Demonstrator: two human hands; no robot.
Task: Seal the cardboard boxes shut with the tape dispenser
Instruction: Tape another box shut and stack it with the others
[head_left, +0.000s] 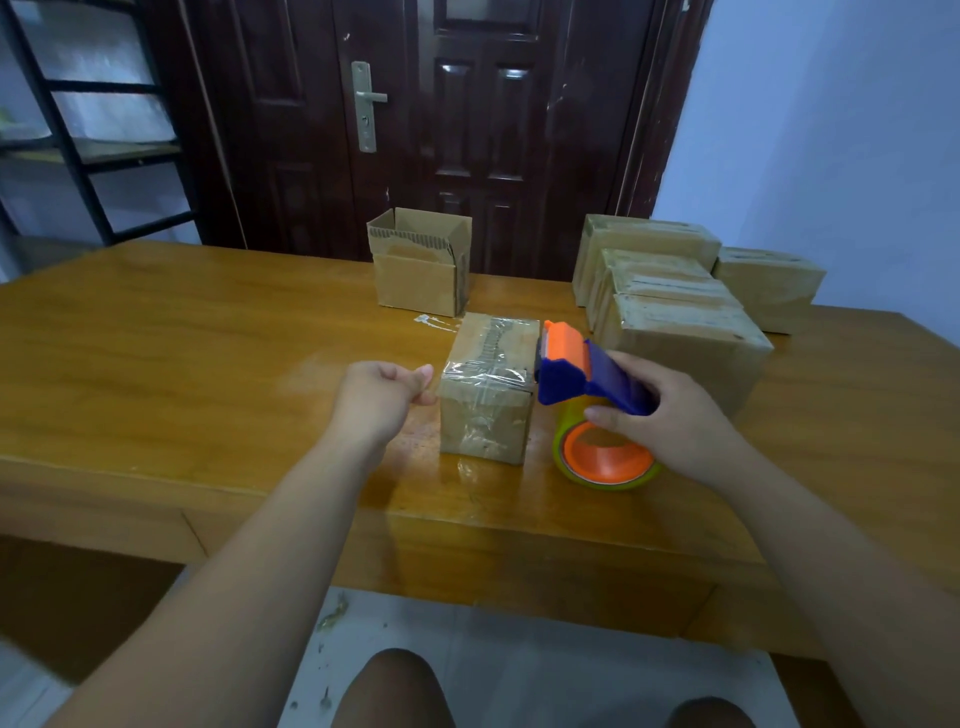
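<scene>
A small brown cardboard box (487, 410) stands near the middle of the glossy orange-brown wooden tabletop (208, 338), close to its front edge. Its flaps are closed, and wrinkled clear tape runs across the top and down the front face, catching the light. The blue and orange plastic tape dispenser (571, 366) sits at the box's right side, its orange head against the top right edge. Its roll of clear tape on an orange core (605, 454) hangs low, just above or on the tabletop; which of the two cannot be told.

The right hand (670, 415) grasps the dispenser's blue handle, fingers wrapped over it and the thumb pressed on the near side above the roll. The left hand (379, 395) is clenched loosely, with nothing visible in it. The thumb and forefinger tips lie just beside the box's left face; whether they touch it cannot be told.

Farther back stands an open brown cardboard box (418, 275) with its flaps up, and a crumpled scrap of clear tape (431, 322) lies before it. At the right are several taped cardboard boxes (670, 312) grouped together.
</scene>
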